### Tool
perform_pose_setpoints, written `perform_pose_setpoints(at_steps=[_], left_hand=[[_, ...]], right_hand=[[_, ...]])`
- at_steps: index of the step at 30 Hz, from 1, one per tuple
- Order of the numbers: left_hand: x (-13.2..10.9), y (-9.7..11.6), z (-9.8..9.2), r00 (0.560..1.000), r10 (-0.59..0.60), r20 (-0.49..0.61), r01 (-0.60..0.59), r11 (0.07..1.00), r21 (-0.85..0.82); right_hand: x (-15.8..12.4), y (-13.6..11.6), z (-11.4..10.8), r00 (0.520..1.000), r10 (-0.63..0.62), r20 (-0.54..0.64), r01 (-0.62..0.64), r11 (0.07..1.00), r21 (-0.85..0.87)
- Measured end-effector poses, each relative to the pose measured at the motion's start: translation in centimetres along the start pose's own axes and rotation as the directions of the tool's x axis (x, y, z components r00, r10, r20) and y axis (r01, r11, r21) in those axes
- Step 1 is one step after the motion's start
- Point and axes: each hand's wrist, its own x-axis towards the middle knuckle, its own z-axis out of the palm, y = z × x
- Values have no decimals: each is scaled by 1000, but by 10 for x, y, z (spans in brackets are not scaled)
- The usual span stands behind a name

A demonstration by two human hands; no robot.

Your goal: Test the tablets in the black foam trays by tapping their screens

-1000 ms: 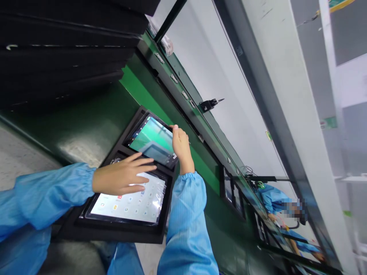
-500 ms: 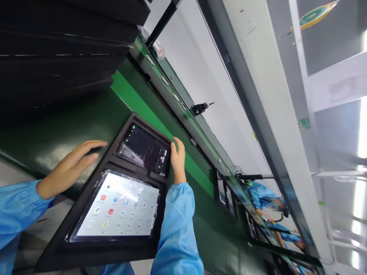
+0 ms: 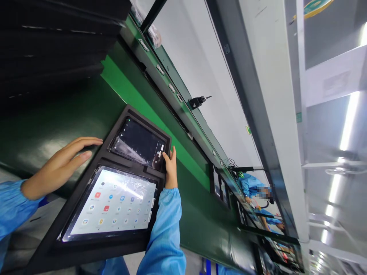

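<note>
A black foam tray [image 3: 111, 162] holds two tablets in its recesses, tilted in my view. The upper tablet [image 3: 134, 139] has a dark screen with small icons along its edges. The lower tablet [image 3: 114, 206] is lit and shows a page of app icons, with shiny film over it. At the tray's right edge is my right hand [image 3: 171, 172], its thumb at the dark tablet's lower right corner and a finger stretched along the outer side. My left hand [image 3: 64, 164] is open beside the left edge, fingertips close to it; contact is unclear.
Stacked black trays [image 3: 57, 46] stand at upper left on the green bench mat [image 3: 94, 103]. A black plug-like adapter [image 3: 197, 102] sits on the bench's back rail. Farther along are another tray with devices [image 3: 220, 187] and a co-worker in blue [image 3: 252, 187].
My right thumb has moved from the tray's edge onto the dark tablet's corner. The left hand stays by the left edge. The whole view has shifted slightly.
</note>
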Motion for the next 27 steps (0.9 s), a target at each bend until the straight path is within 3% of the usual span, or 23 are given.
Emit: perform_pose_setpoints(at_steps=[12, 27], left_hand=[[-1, 1, -2, 1000, -13, -24, 13, 1000, 8], [1, 0, -1, 1000, 10, -19, -10, 1000, 18]], right_hand=[[1, 12, -1, 997, 53, -52, -46, 990, 130], [1, 12, 0, 996, 35, -85, -29, 998, 62]])
